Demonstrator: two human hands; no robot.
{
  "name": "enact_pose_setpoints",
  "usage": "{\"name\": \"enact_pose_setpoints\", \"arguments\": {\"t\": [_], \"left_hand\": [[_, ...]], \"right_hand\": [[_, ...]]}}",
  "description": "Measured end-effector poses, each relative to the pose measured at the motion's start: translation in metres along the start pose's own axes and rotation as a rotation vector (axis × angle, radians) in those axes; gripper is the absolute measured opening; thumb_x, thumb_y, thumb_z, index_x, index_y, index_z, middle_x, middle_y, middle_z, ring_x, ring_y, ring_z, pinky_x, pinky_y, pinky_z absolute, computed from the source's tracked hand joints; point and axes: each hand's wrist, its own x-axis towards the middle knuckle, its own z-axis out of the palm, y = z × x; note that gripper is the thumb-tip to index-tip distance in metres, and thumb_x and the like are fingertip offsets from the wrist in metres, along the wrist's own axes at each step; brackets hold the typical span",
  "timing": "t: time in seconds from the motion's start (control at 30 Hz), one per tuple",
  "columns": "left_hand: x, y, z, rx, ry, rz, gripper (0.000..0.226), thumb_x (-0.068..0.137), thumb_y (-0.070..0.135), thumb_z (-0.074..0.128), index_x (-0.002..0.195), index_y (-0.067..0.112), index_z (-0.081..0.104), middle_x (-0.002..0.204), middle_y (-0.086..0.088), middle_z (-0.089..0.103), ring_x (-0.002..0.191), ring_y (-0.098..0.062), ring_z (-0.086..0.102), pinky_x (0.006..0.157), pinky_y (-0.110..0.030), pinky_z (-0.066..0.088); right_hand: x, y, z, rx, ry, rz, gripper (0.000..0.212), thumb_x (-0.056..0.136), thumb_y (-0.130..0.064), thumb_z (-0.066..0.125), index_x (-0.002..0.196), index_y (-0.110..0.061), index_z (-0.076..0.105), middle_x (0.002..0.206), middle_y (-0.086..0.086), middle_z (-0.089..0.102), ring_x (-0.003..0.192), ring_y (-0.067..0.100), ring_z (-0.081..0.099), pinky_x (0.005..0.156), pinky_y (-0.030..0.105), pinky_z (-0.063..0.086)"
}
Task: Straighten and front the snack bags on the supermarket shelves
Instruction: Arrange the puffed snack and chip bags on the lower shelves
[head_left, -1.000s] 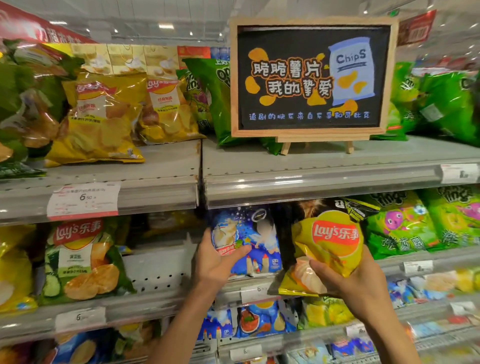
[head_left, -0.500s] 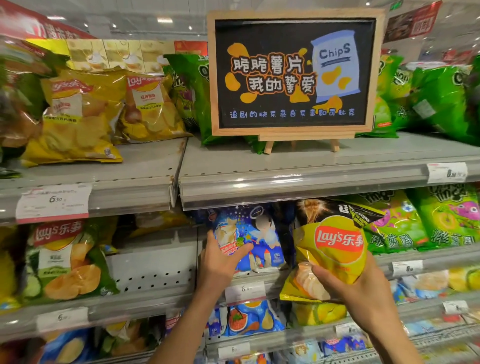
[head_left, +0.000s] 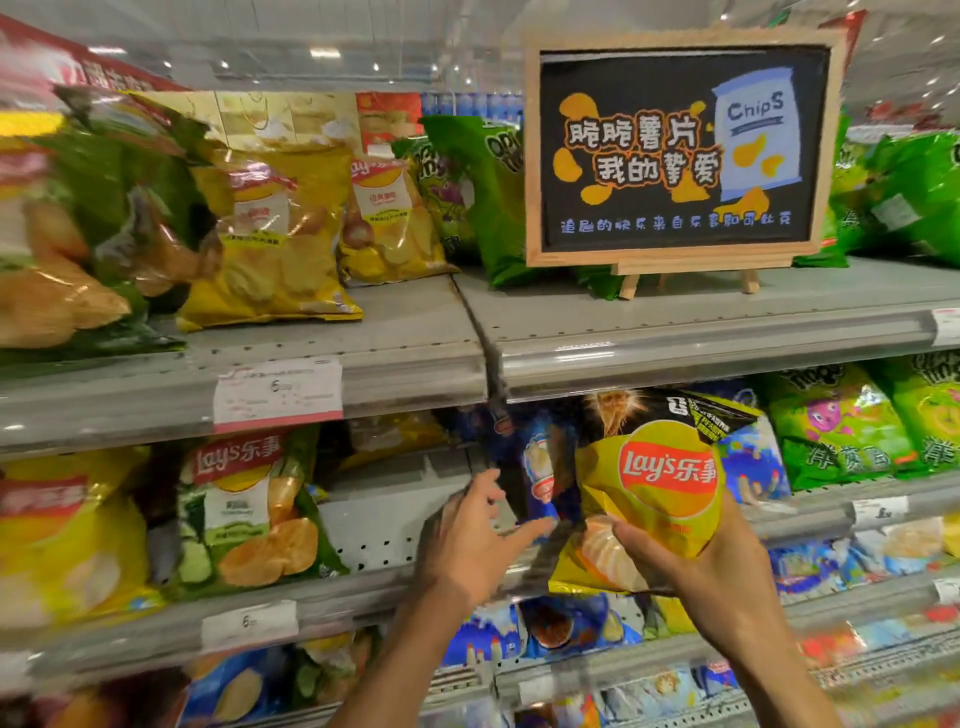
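My right hand (head_left: 711, 566) grips a yellow and black Lay's bag (head_left: 654, 483) by its lower part, holding it upright in front of the middle shelf (head_left: 810, 512). Behind it stands a blue snack bag (head_left: 543, 467), turned edge-on and partly hidden. My left hand (head_left: 467, 540) hovers just left of the blue bag with fingers spread, thumb pointing toward it; the hand is blurred. A green Lay's bag (head_left: 244, 509) stands further left on the same shelf.
The top shelf (head_left: 395, 338) carries yellow bags (head_left: 275, 234), green bags (head_left: 483, 197) and a wooden-framed chalkboard sign (head_left: 675, 150). Green bags (head_left: 841, 421) fill the middle shelf's right side. A gap with perforated backing (head_left: 384, 514) lies between the green Lay's bag and the blue bag. Lower shelves hold blue bags (head_left: 561, 629).
My left hand has let go of the blue bag and pulled back left with fingers spread. The blue bag now stands turned edge-on. The view swung left.
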Motion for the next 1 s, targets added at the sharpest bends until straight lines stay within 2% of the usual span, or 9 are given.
{"name": "enact_pose_setpoints", "arguments": {"t": [0.13,0.27,0.33,0.4,0.47,0.57,0.77,0.83,1.0], "left_hand": [[-0.040,-0.039,-0.055,0.294,0.195,0.184,0.040,0.088,0.049,0.066,0.123,0.031,0.061,0.116,0.012,0.064,0.109,-0.011,0.059,0.095,-0.036,0.049],[-0.074,-0.077,-0.096,0.471,0.431,0.410,0.017,0.083,0.027,0.078,0.095,0.019,0.070,0.090,0.005,0.066,0.085,-0.018,0.063,0.077,-0.038,0.057],[-0.084,-0.090,-0.111,0.603,0.452,0.387,0.018,0.077,0.026,0.082,0.088,0.017,0.072,0.086,0.003,0.066,0.083,-0.020,0.063,0.075,-0.038,0.057],[-0.089,-0.099,-0.119,0.690,0.427,0.363,0.020,0.072,0.026,0.084,0.086,0.016,0.073,0.086,0.002,0.066,0.084,-0.022,0.063,0.073,-0.039,0.057],[-0.090,-0.105,-0.120,0.737,0.400,0.378,0.017,0.074,0.025,0.082,0.086,0.017,0.074,0.086,0.003,0.064,0.085,-0.020,0.061,0.071,-0.037,0.057],[-0.087,-0.106,-0.119,0.754,0.362,0.373,0.010,0.086,0.024,0.071,0.093,0.018,0.075,0.094,0.003,0.063,0.094,-0.020,0.057,0.081,-0.037,0.054],[-0.086,-0.099,-0.120,0.800,0.334,0.350,0.010,0.084,0.025,0.074,0.091,0.018,0.076,0.091,0.003,0.065,0.092,-0.020,0.059,0.084,-0.038,0.054],[-0.086,-0.100,-0.119,0.821,0.323,0.341,0.011,0.089,0.029,0.067,0.093,0.021,0.074,0.094,0.004,0.063,0.094,-0.019,0.056,0.088,-0.037,0.051],[-0.087,-0.100,-0.114,0.828,0.412,0.344,0.015,0.076,0.026,0.082,0.081,0.017,0.071,0.085,0.001,0.063,0.085,-0.022,0.059,0.077,-0.040,0.056]], "right_hand": [[-0.023,-0.017,0.046,0.009,-0.033,-0.027,0.081,0.056,-0.053,0.086,0.125,-0.023,0.058,0.112,-0.002,0.071,0.102,0.021,0.067,0.088,0.043,0.054],[-0.038,-0.032,0.090,0.000,-0.048,-0.067,0.071,0.063,-0.039,0.092,0.123,-0.021,0.058,0.112,0.000,0.071,0.102,0.022,0.067,0.084,0.039,0.053],[-0.042,-0.041,0.109,0.008,-0.062,-0.093,0.071,0.064,-0.041,0.092,0.124,-0.022,0.058,0.108,-0.006,0.069,0.099,0.017,0.066,0.075,0.027,0.049],[-0.042,-0.053,0.126,0.029,-0.086,-0.123,0.073,0.064,-0.046,0.090,0.126,-0.025,0.057,0.108,-0.011,0.068,0.098,0.011,0.064,0.075,0.021,0.047],[-0.037,-0.063,0.141,0.036,-0.105,-0.138,0.075,0.065,-0.049,0.089,0.127,-0.027,0.054,0.112,-0.009,0.067,0.100,0.011,0.063,0.080,0.028,0.050],[-0.020,-0.072,0.160,0.007,-0.120,-0.143,0.072,0.066,-0.048,0.090,0.123,-0.025,0.053,0.111,-0.007,0.066,0.100,0.014,0.063,0.081,0.031,0.050],[0.005,-0.068,0.184,-0.049,-0.252,-0.036,0.074,0.066,-0.047,0.091,0.123,-0.021,0.050,0.116,0.001,0.068,0.108,0.024,0.065,0.093,0.048,0.054],[0.007,-0.061,0.186,-0.098,-0.320,0.009,0.077,0.066,-0.050,0.090,0.124,-0.021,0.049,0.118,0.001,0.066,0.110,0.025,0.064,0.095,0.048,0.054],[0.013,-0.055,0.184,-0.143,-0.403,0.034,0.084,0.064,-0.058,0.088,0.128,-0.024,0.045,0.119,-0.002,0.064,0.108,0.021,0.063,0.095,0.045,0.055]]}}
